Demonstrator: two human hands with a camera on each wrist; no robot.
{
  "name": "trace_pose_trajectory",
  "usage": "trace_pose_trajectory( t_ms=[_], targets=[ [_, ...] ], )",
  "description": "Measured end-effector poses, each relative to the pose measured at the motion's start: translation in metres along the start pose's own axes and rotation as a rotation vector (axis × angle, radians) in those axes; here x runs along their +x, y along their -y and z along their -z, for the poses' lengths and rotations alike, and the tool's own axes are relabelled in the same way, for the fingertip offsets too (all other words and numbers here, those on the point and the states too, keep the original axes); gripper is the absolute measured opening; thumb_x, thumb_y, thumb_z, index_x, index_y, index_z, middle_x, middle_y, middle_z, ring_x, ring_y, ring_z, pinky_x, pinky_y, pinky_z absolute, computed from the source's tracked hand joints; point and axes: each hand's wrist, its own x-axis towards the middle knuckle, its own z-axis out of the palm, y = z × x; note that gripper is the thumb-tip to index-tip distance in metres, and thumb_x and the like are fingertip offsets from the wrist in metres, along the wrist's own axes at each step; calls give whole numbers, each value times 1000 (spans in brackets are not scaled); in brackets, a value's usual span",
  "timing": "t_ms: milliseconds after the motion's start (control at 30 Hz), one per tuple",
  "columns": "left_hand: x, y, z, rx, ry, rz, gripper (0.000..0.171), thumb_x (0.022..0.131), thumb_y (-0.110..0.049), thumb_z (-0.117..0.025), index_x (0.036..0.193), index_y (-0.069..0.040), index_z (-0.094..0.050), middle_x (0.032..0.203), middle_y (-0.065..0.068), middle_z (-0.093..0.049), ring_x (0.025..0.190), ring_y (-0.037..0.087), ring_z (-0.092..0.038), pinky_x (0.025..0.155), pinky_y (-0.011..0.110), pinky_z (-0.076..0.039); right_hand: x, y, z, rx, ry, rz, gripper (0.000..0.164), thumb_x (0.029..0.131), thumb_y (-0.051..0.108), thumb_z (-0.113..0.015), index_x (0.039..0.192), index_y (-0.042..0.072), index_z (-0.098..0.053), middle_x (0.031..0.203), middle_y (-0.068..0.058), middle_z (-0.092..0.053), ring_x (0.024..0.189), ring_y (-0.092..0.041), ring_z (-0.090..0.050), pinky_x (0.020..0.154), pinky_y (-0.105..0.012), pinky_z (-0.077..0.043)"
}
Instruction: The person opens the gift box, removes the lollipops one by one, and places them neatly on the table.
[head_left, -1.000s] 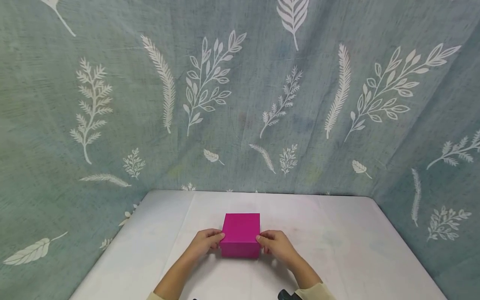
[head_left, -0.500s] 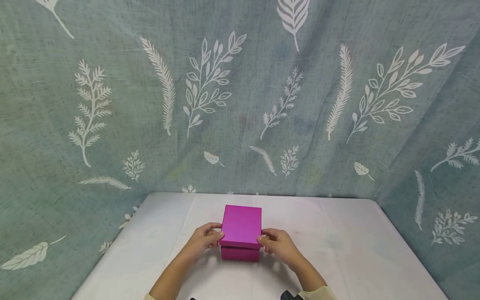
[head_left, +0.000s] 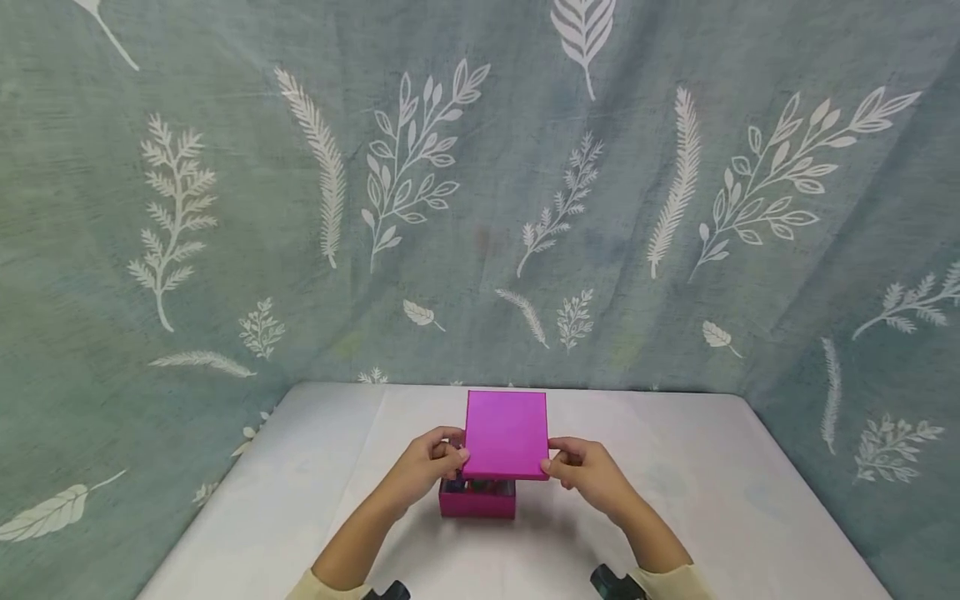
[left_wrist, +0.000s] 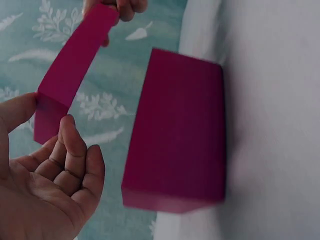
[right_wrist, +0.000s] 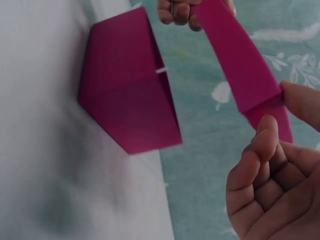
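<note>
A square magenta box lid (head_left: 507, 435) is held in the air above its box, shifted to the right of it. My left hand (head_left: 429, 467) pinches the lid's left side near the front corner, thumb in front and fingers behind. On the opposite side my right hand (head_left: 588, 475) pinches the lid the same way. Below, the magenta box (head_left: 477, 503) stands on the table with its top uncovered. Small dark and coloured contents show in the gap under the lid, mostly hidden by it. In the right wrist view a white bit shows at the rim of the box (right_wrist: 120, 85).
The white-covered table (head_left: 660, 492) stretches out around the box. Behind and on both sides hangs a green-blue curtain (head_left: 480, 208) printed with white leaves. A dark wrist device (head_left: 617, 583) shows by the right sleeve (head_left: 671, 583).
The lid sat on the box a second ago. Both hands have lifted it off, up and then to the right, which lays bare the front of the box's open top.
</note>
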Motion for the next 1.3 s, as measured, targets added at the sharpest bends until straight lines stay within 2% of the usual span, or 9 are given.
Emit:
trace_pose_trajectory(
  t_ms=[233, 467, 600, 700, 800, 967, 1133, 1200, 1300],
  targets=[
    [5, -20, -19, 58, 61, -89, 51, 95, -26, -65, 138, -4, -48, 98, 6, -63, 87, 24, -60, 80, 42, -53, -8, -5, 16, 7, -49, -72, 58, 86, 24, -75, 133, -3, -53, 72, -11, -65, 58, -20, -55, 56, -35, -48],
    [15, -16, -41, 123, 35, -144, 50, 92, -33, -68, 139, -20, -54, 106, 1, -64, 86, 22, -61, 73, 40, -54, -20, -5, 34, 79, -75, -70, 54, 90, 15, -69, 134, -9, -47, 78, -14, -68, 63, -24, -62, 59, -33, -53],
    [17, -17, -54, 113, 35, -160, 47, 91, -30, -69, 136, -25, -57, 113, 1, -64, 81, 29, -66, 67, 48, -55, -28, -9, 43, 135, -81, -35, 49, 93, 14, -66, 131, -11, -49, 86, -18, -69, 71, -31, -67, 64, -35, -56],
    [19, -19, -63, 70, 46, -190, 43, 91, -24, -70, 133, -23, -60, 117, 4, -64, 80, 27, -69, 68, 46, -56, -33, -12, 47, 153, -102, -23, 41, 93, 14, -66, 124, -10, -54, 89, -19, -70, 76, -33, -68, 67, -36, -56],
    [20, -19, -71, 60, 42, -218, 40, 91, -22, -71, 130, -21, -63, 118, 6, -65, 80, 19, -70, 68, 36, -57, -39, -17, 51, 152, -110, -16, 34, 92, 10, -65, 119, -9, -56, 92, -19, -69, 80, -32, -69, 69, -37, -56],
    [21, -18, -86, 52, 44, -232, 40, 89, -23, -73, 128, -22, -65, 130, 4, -60, 94, 14, -68, 73, 27, -55, -53, -25, 64, 114, -99, 7, 41, 92, 2, -63, 130, -9, -53, 101, -22, -68, 83, -30, -70, 72, -37, -56],
    [21, -14, -103, -18, 114, -276, 45, 88, -10, -73, 131, -5, -61, 139, 9, -53, 105, 18, -65, 82, 26, -52, -65, -32, 80, 54, -124, -9, 50, 91, -7, -55, 140, -2, -48, 120, -26, -61, 86, -26, -69, 74, -34, -56],
    [20, -12, -109, -16, 143, -297, 47, 87, -8, -74, 131, 2, -59, 140, 12, -52, 106, 18, -65, 83, 25, -51, -69, -35, 86, 46, -144, -47, 47, 93, -5, -55, 140, 2, -51, 127, -25, -58, 91, -23, -68, 76, -33, -55],
    [18, -9, -118, 11, 173, -304, 52, 86, -11, -75, 130, 7, -57, 142, 12, -50, 108, 16, -63, 86, 23, -49, -76, -38, 92, 57, -188, -119, 41, 96, 3, -56, 137, 5, -56, 128, -21, -59, 95, -20, -66, 77, -32, -55]
  ],
)
